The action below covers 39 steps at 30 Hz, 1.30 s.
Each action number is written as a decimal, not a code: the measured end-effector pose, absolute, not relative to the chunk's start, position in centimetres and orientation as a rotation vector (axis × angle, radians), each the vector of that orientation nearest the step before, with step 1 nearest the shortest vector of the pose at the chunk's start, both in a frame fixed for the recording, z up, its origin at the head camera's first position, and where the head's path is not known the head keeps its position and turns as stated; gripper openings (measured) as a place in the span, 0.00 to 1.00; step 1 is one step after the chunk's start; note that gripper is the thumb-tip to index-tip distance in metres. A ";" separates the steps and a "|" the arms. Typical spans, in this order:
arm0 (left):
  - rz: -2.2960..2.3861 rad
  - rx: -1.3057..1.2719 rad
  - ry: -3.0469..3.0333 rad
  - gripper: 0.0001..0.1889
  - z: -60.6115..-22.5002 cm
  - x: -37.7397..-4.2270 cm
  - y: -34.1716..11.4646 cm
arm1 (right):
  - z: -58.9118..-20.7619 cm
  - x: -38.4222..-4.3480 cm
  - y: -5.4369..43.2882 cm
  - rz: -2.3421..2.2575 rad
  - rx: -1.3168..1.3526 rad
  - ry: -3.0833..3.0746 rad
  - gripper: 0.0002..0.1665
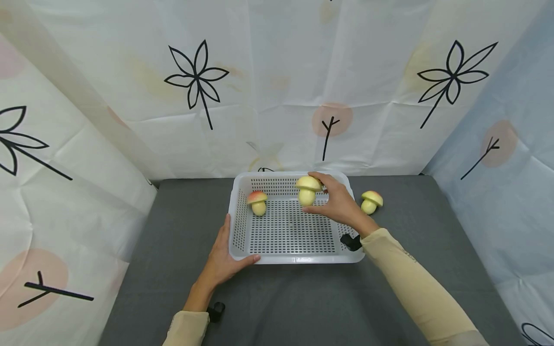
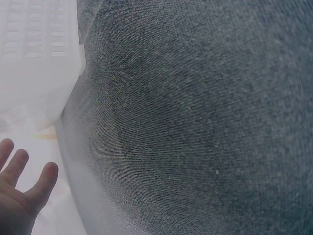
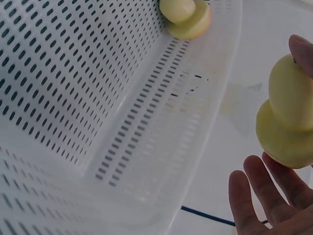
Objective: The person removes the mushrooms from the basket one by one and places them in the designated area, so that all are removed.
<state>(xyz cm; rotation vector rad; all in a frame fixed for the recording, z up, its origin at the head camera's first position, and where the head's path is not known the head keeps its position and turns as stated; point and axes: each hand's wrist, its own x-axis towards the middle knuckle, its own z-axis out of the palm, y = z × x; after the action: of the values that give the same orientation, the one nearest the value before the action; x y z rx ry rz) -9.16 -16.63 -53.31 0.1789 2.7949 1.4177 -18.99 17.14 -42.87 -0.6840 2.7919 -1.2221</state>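
In the head view, my right hand (image 1: 336,202) pinches a pale yellow toy mushroom (image 1: 307,197) between thumb and fingertips, above the back part of a white perforated plastic basket (image 1: 298,260). The right wrist view shows this mushroom (image 3: 288,129) cap down, its stem end by my thumb. My left hand (image 1: 225,262) spans the basket's front left corner, straight fingers along the left side and thumb along the front rim. Its fingers look spread in the left wrist view. Another mushroom with a reddish cap (image 1: 257,203) sits inside the basket at the back left.
A third toy mushroom (image 1: 371,202) lies on the grey cloth-covered table (image 1: 294,302), just right of the basket. White printed fabric (image 1: 268,86) hangs behind the table and at both sides. The basket's back edge is close to the rear fabric.
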 end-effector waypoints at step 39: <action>1.419 0.168 2.790 0.72 -53.5 -9.3 -16.6 | -42.8 -18.0 30.8 -1.191 -0.285 3.026 0.55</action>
<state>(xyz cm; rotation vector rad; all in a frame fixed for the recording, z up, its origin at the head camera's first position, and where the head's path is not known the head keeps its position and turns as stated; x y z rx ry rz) -9.26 -16.60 -53.47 0.1684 2.7901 1.4190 -18.04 30.83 -42.78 -0.2845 3.0262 -1.1907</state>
